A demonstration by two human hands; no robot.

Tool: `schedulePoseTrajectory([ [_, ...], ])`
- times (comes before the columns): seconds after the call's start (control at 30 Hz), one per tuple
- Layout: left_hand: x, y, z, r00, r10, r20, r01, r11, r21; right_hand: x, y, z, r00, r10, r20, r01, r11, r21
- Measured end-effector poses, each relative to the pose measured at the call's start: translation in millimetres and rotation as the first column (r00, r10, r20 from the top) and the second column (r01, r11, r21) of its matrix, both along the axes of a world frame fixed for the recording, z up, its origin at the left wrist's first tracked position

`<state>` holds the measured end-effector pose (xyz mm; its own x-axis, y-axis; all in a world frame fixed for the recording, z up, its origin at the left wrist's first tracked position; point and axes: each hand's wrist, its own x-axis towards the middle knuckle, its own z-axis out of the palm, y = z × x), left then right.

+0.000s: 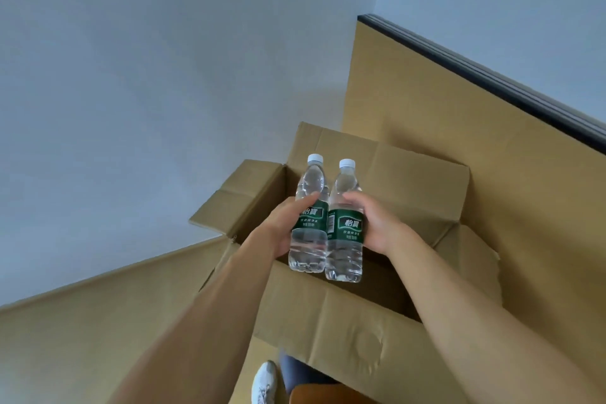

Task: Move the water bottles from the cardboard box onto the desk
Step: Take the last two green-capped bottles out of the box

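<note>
Looking down from head height, two bare forearms are seen reaching forward over an open cardboard box (344,321). Two clear plastic water bottles are held upright, side by side and touching, above the box's dark opening. Each bottle has a white cap and a green label with white lettering.

The left bottle (310,216) is gripped by the left hand (282,226), whose thumb is curled across the top edge of the label while the fingers are wrapped behind it and mostly hidden. The right bottle (346,223) is gripped by the right hand (377,223) in the same way, thumb laid over the bottle's shoulder and fingers curled round the far side.

The box's four flaps are folded outward; a round dent is pressed into the near flap. Whether more bottles lie inside cannot be told, since the interior is in shadow.

Tan panels (459,141) are seen behind and to the left of the box, one topped by a dark edge strip (492,75). Pale walls (147,75) fill the upper part of the view. A white shoe (264,382) is visible at the bottom edge.
</note>
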<state>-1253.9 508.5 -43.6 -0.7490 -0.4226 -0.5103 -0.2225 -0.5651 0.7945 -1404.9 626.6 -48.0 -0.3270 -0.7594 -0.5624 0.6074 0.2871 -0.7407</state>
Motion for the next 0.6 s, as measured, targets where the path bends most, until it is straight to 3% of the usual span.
schedulePoseTrajectory([
  [0.3,112.0,-1.6,17.5,0.950,0.310,0.025,-0.309,0.950,-0.046,82.3,-53.1,13.0,0.948,0.318,0.018,-0.317,0.948,-0.014],
  [0.6,267.7,-0.5,30.0,0.825,0.563,0.057,-0.555,0.825,-0.104,228.0,-117.7,24.7,0.743,0.669,0.004,-0.668,0.743,-0.041],
])
